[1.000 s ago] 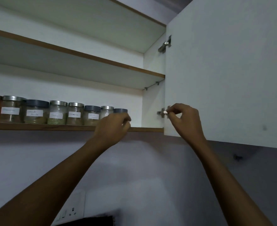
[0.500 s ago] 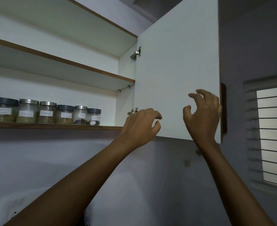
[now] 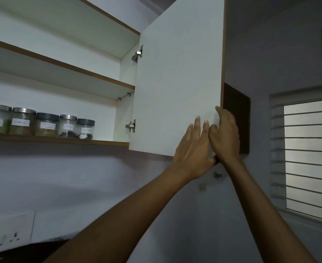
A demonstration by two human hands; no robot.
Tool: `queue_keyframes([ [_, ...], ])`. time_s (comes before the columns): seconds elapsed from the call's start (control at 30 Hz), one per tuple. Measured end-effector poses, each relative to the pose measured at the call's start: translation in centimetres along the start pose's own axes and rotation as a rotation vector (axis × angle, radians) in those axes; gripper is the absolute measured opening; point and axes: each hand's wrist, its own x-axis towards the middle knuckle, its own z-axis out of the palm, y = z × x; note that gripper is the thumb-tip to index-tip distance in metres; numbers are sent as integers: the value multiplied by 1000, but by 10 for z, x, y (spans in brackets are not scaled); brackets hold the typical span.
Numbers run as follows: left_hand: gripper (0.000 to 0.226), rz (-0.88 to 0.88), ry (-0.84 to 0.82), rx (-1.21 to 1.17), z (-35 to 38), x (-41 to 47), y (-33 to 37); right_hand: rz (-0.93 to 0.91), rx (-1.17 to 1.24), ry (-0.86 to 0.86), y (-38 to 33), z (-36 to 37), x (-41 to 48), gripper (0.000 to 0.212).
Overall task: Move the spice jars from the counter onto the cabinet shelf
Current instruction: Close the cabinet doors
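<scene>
Left hand (image 3: 194,149) lies flat, fingers straight, pressed on the white inner face of the open cabinet door (image 3: 175,82) near its lower free corner. Right hand (image 3: 225,137), touching the left, grips that door's edge, thumb on the white face. 5 spice jars (image 3: 46,124) stand in a row on the lower shelf (image 3: 107,142), well apart from both hands.

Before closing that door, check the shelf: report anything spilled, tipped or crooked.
Nothing stands out. The five visible spice jars stand upright in a row on the shelf, lids on. The cabinet door hangs straight, left hand flat on it, right hand gripping its free edge.
</scene>
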Motion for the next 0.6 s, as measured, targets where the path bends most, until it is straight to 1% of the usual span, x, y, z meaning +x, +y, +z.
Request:
queue_keyframes([
  [0.1, 92, -80, -49, -52, 22, 8, 9, 30, 27, -3, 12, -1, 0, 54],
  [0.2, 91, -141, -40, -92, 40, 12, 12, 56, 24, -46, 18, -1, -1, 57],
  [0.33, 89, -204, -45, -189, 48, 7, 15, 39, 2, -67, 17, -2, -3, 59],
  [0.47, 82, -190, 7, -193, 42, -3, 11, -3, -1, -66, 6, -4, -8, 59],
  [0.6, 82, -165, 2, -164, 27, -12, 5, -44, -12, -68, -10, -5, -15, 60],
])
